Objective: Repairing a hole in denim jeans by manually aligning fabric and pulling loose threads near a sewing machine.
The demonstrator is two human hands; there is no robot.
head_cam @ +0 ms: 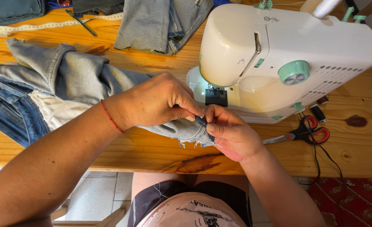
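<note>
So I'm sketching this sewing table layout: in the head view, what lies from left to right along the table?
Denim jacket → left hand → frayed denim edge → right hand → red-handled scissors.

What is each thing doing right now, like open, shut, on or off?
Left hand: pinching the denim hem.
Right hand: pinching the same hem.
Denim garment: crumpled, frayed edge at the hands.
Sewing machine: work light on.
Scissors: shut, flat on the wooden table.
Measuring tape: unrolled, flat.
Folded denim: lying untouched.
</note>
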